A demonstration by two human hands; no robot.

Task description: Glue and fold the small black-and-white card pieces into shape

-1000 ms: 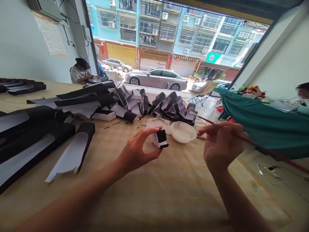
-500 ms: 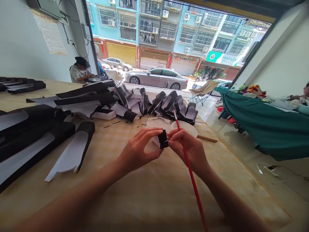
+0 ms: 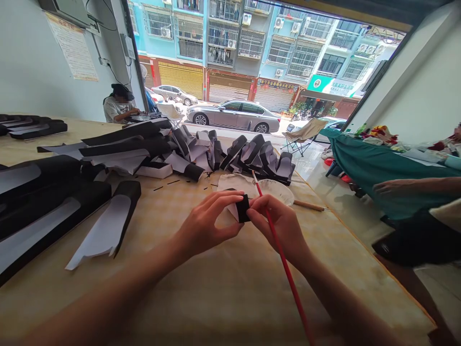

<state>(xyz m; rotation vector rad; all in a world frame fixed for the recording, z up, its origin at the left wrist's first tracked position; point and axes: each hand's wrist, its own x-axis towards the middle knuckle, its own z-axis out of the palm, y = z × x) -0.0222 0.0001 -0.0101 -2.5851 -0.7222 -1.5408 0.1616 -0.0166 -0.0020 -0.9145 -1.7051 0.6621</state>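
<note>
Up close, our left hand (image 3: pixel 205 223) pinches a small black-and-white piece (image 3: pixel 243 208) between thumb and fingertips, above a checked tablecloth (image 3: pixel 324 274). Our right hand (image 3: pixel 277 226), curled narrow, presses its fingers to the far side of that piece and grips a red-handled paintbrush (image 3: pixel 284 264), its tip pointing up past the rim of a shallow white bowl (image 3: pixel 275 191). The bowl sits just behind our hands, partly hidden, its inside carrying a pale coating; what that coating is cannot be told. Crumpled paper (image 3: pixel 232 181) lies under its near-left side, and a wooden stick (image 3: pixel 309 205) lies just beside its right edge. Long black-and-white cut pieces (image 3: pixel 54 202) are stacked to our left, and folded ones (image 3: pixel 252 158) crowd the table beyond the bowl. Farther off, a seated co-worker (image 3: pixel 117 108) leans over work at the left, another person's arm (image 3: pixel 410 185) reaches above a green-draped table (image 3: pixel 360 163), and a silver sedan (image 3: pixel 233 115) stands in the street outside.
</note>
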